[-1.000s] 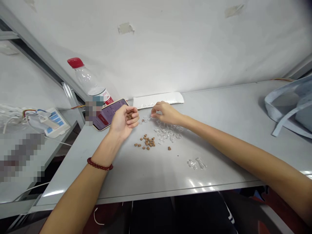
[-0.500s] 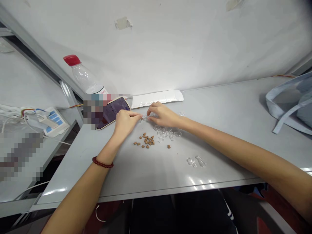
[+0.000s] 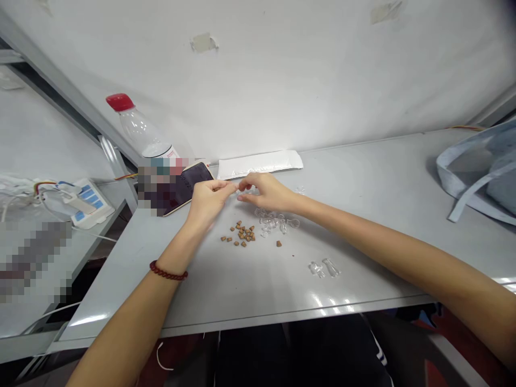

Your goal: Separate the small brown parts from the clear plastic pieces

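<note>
My left hand (image 3: 209,201) is closed in a pinch beside the phone, and whatever lies between its fingertips is hidden. My right hand (image 3: 266,192) meets it from the right; its index finger is at the left fingertips while its thumb stays apart below. Small clear pieces, shaped like tiny bottles (image 3: 283,221), lie in a loose cluster under my right wrist. Several small brown tapered pieces, like cork stoppers (image 3: 245,233), are heaped in front of my hands. One brown piece (image 3: 278,244) lies by itself to the right.
Two clear pieces (image 3: 331,267) lie near the table's front edge. Behind my hands is a white padded packet (image 3: 262,163) along the wall. A phone (image 3: 187,188) and a red-capped bottle (image 3: 141,129) stand at left; a light-blue bag (image 3: 475,172) is at far right.
The right hand has shifted slightly left, closing the gap so its fingertips meet the left hand's. The clear piece seen between the hands is now hidden. The brown pieces lie as before.
</note>
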`<state>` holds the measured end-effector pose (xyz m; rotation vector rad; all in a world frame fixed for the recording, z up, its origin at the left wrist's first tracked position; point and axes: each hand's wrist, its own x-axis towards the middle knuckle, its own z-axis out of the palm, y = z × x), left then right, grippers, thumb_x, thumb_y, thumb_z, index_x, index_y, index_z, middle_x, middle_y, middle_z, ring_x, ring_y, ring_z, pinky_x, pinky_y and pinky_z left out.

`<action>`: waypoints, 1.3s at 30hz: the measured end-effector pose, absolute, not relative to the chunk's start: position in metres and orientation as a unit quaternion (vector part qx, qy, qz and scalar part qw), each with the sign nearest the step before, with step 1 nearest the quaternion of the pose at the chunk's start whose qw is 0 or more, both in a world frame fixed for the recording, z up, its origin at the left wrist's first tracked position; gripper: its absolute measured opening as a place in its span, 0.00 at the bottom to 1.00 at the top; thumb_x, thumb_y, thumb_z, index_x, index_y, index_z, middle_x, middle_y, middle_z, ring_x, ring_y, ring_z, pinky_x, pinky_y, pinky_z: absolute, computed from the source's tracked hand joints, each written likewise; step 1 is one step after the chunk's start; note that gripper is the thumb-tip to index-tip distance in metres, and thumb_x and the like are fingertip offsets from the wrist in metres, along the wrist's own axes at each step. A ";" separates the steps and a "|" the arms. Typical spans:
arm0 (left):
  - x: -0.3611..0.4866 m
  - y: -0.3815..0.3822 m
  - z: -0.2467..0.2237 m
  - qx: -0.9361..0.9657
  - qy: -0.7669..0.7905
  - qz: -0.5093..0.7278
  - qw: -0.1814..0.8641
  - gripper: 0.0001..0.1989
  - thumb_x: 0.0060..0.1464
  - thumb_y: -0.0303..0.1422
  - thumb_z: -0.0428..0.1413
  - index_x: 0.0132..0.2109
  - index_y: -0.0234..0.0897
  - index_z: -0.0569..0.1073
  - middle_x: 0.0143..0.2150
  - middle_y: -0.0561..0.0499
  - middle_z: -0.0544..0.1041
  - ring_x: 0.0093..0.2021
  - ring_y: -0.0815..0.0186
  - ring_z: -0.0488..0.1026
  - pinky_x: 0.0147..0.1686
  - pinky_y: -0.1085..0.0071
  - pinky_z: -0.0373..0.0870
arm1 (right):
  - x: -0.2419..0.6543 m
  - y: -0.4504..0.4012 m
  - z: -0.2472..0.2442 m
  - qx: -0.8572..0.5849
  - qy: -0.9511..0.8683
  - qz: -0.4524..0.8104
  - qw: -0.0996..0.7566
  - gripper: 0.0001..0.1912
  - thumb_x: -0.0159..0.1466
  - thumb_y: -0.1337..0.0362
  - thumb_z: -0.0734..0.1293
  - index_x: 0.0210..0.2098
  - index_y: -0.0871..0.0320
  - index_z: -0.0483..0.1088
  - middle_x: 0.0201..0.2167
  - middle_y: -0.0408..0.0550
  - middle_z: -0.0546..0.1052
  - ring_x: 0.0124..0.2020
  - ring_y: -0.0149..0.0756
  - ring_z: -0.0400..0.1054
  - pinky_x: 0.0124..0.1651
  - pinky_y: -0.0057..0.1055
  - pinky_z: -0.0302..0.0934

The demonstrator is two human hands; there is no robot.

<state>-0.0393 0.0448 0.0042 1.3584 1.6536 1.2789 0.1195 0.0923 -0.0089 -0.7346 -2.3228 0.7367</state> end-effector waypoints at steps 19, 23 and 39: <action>-0.033 0.036 0.021 0.466 0.475 0.554 0.500 0.07 0.44 0.30 0.56 0.22 0.33 0.68 0.19 0.56 0.64 0.14 0.80 0.47 0.13 0.77 0.42 | 0.121 0.086 0.008 -0.151 -0.608 0.733 0.267 0.10 0.64 0.62 0.66 0.29 0.61 0.72 0.27 0.43 0.71 0.29 0.26 0.63 0.37 0.27 0.59; -0.031 0.034 0.022 0.455 0.477 0.568 0.492 0.07 0.43 0.28 0.56 0.21 0.33 0.67 0.17 0.59 0.59 0.15 0.79 0.46 0.13 0.76 0.42 | 0.117 0.084 0.007 -0.149 -0.588 0.749 0.265 0.10 0.63 0.64 0.64 0.28 0.61 0.71 0.25 0.44 0.70 0.28 0.27 0.63 0.35 0.28 0.59; -0.042 0.039 0.025 0.363 0.440 0.542 0.617 0.07 0.42 0.29 0.49 0.21 0.37 0.57 0.19 0.60 0.51 0.14 0.78 0.43 0.13 0.77 0.41 | 0.121 0.078 0.014 -0.251 -0.728 0.565 0.296 0.06 0.57 0.67 0.63 0.25 0.61 0.70 0.24 0.45 0.74 0.26 0.28 0.66 0.30 0.27 0.61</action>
